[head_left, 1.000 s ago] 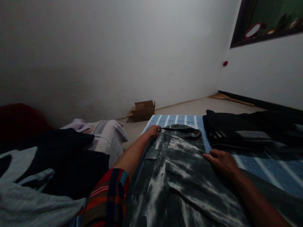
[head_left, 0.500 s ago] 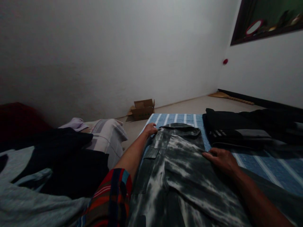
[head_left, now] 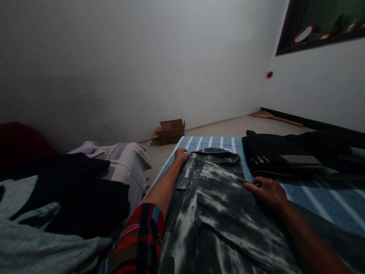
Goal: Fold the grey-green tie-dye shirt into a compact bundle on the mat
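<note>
A dark grey and white tie-dye shirt (head_left: 216,190), perhaps a jacket, lies spread before me on a blue striped bed cover (head_left: 196,142). Its collar points away from me, and a flap pocket shows on the left side. My left hand (head_left: 181,156) is closed on the far left corner by the shoulder, the thumb on top. At the right, my right hand (head_left: 268,192) pinches the edge of the front panel between thumb and fingers. Darker grey cloth stretches out under my right forearm.
Folded black clothes (head_left: 282,152) are stacked on the bed to the right. At the left are dark clothes (head_left: 91,205), a grey garment (head_left: 51,247) and a pale checked cloth (head_left: 129,161). An open cardboard box (head_left: 170,132) sits on the floor by the wall.
Both hands keep their grip on the shirt, which lies nearly as before. The view has shifted very slightly, and my left forearm sits a little nearer the shirt.
</note>
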{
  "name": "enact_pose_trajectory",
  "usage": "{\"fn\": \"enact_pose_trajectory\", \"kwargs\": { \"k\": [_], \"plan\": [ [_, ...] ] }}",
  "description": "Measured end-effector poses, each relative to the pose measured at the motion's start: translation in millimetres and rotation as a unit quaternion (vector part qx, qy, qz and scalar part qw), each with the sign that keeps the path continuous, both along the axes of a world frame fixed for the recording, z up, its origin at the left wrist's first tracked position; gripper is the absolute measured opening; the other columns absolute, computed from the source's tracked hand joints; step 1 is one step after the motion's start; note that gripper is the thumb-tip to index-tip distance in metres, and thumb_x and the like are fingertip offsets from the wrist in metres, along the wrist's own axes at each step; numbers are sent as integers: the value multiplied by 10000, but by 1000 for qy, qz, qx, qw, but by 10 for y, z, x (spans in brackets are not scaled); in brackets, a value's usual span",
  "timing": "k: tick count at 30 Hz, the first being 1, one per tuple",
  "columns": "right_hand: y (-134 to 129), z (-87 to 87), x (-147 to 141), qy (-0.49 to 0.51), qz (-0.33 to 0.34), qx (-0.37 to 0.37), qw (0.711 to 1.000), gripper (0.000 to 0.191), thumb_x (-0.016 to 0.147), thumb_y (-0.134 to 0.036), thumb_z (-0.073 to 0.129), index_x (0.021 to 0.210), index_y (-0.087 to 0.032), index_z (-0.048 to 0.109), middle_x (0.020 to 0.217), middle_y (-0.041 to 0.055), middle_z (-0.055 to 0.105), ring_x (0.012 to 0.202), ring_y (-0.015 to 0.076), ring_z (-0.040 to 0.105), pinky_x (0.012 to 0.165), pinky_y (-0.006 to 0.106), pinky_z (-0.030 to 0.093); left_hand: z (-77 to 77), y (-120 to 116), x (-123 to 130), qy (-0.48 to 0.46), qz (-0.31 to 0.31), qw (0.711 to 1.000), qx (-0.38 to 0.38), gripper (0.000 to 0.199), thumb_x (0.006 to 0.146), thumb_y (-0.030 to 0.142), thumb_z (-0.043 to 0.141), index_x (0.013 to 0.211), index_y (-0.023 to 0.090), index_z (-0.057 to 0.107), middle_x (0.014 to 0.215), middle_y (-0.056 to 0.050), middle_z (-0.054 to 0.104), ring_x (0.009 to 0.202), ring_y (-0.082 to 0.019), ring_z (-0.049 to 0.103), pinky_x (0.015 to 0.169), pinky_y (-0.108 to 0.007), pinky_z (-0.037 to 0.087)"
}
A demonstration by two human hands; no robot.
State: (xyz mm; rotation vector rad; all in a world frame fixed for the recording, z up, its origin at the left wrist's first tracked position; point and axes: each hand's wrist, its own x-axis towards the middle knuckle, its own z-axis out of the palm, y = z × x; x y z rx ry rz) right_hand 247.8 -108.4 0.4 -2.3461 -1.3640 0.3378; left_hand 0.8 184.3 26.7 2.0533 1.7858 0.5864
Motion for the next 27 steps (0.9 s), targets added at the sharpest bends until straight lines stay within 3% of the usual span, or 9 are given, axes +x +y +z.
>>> {"fn": "enact_pose_trajectory", "kwargs": {
  "k": [4, 8, 12, 16, 19, 23, 27],
  "plan": [
    [3, 0, 36, 7, -3, -10, 1000, 429, 792, -650, 497, 797, -266, 690, 799, 43, 704, 801, 246, 646, 614, 291, 380, 62, -130, -19, 47, -8, 998, 35, 321, 763, 211, 655, 1070, 127, 612, 1002, -102, 691, 940, -208, 644, 788, -256, 474],
    [9, 15, 36, -1, -15, -22, 1000, 433, 792, -651, 494, 831, -264, 684, 826, 48, 707, 824, 251, 647, 615, 294, 379, 185, -394, -17, 98, -33, 990, 92, 301, 869, 244, 514, 1145, 134, 563, 1210, -146, 594, 1160, -250, 533, 955, -320, 414],
    [-6, 42, 8, -7, -33, -35, 999, 426, 819, -635, 463, 883, -271, 674, 878, 52, 708, 876, 270, 646, 618, 307, 381, 233, -776, 11, 149, -110, 977, 106, 267, 860, 190, 483, 1109, 159, 575, 1232, -115, 564, 1204, -231, 483, 1029, -319, 356],
    [-129, 73, 44, -23, -20, -6, 1000, 403, 853, -565, 463, 998, -242, 653, 1027, 59, 684, 949, 254, 633, 685, 314, 415, 176, -1083, 76, 189, -176, 963, 80, 269, 887, 306, 483, 1096, 164, 578, 1309, -116, 524, 1266, -240, 435, 1056, -339, 327],
    [-383, 99, 149, -74, -24, -2, 997, 415, 892, -509, 415, 1059, -200, 635, 1079, 91, 653, 969, 249, 624, 731, 325, 435, 131, -1174, 138, 205, -187, 959, 50, 395, 934, 428, 394, 1170, 144, 535, 1397, -155, 460, 1333, -288, 370, 1055, -416, 316],
    [-942, 79, 337, -148, -91, -55, 983, 405, 903, -444, 380, 1062, -167, 629, 1087, 140, 635, 1009, 296, 602, 777, 388, 450, 126, -1180, 187, 219, -179, 959, 18, 509, 956, 484, 300, 1291, 126, 437, 1498, -194, 330, 1392, -317, 280, 1061, -471, 281],
    [-1499, -42, 479, -149, -155, -97, 972, 474, 887, -514, 347, 1022, -169, 643, 1059, 156, 644, 1001, 343, 599, 790, 465, 459, 168, -1214, 207, 224, -176, 958, 25, 488, 959, 474, 282, 1246, 125, 467, 1473, -192, 366, 1378, -316, 300, 1046, -455, 291]
  ]
}}
